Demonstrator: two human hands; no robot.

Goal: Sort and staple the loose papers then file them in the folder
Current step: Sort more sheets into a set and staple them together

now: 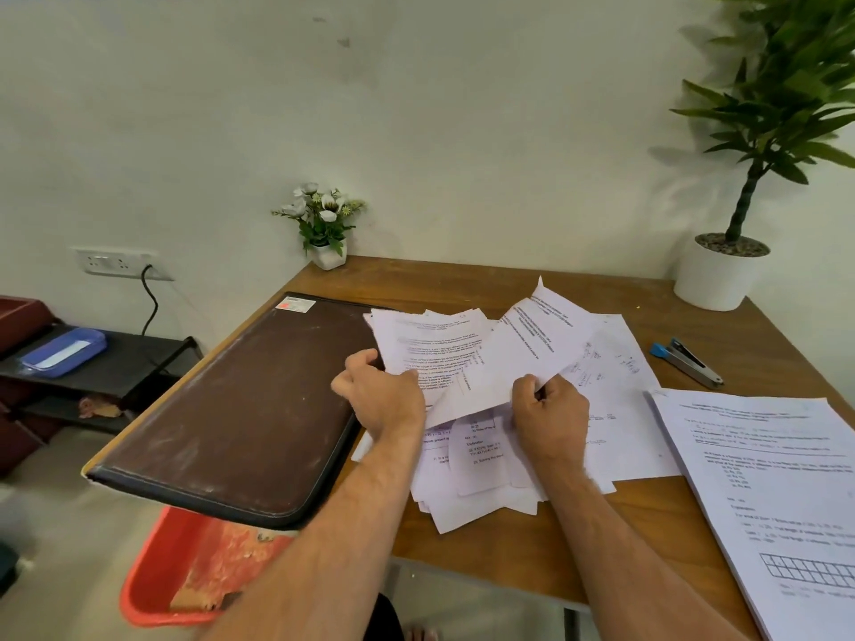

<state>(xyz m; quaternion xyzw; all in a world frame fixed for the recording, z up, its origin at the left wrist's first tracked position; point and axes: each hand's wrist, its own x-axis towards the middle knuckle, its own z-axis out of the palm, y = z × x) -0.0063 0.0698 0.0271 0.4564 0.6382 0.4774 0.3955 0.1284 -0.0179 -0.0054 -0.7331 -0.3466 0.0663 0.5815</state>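
A messy pile of loose printed papers point(615, 409) covers the middle of the wooden desk point(462, 279). My right hand point(548, 418) pinches the lower edge of one sheet point(523, 358) and holds it lifted above the pile. At the pile's left side, my left hand point(381, 395) grips the edge of another printed sheet point(430, 344). A closed dark brown folder point(250, 409) lies on the desk's left part, its near corner overhanging the edge. A blue stapler point(687, 362) lies at the right, beyond a neat stack of papers point(768, 483).
A small white flower pot point(326, 224) stands at the desk's back left corner and a large potted plant point(721, 270) at the back right. Below the desk's left edge sits a red plastic basket point(185, 566). A dark shelf with a blue case point(65, 351) stands left.
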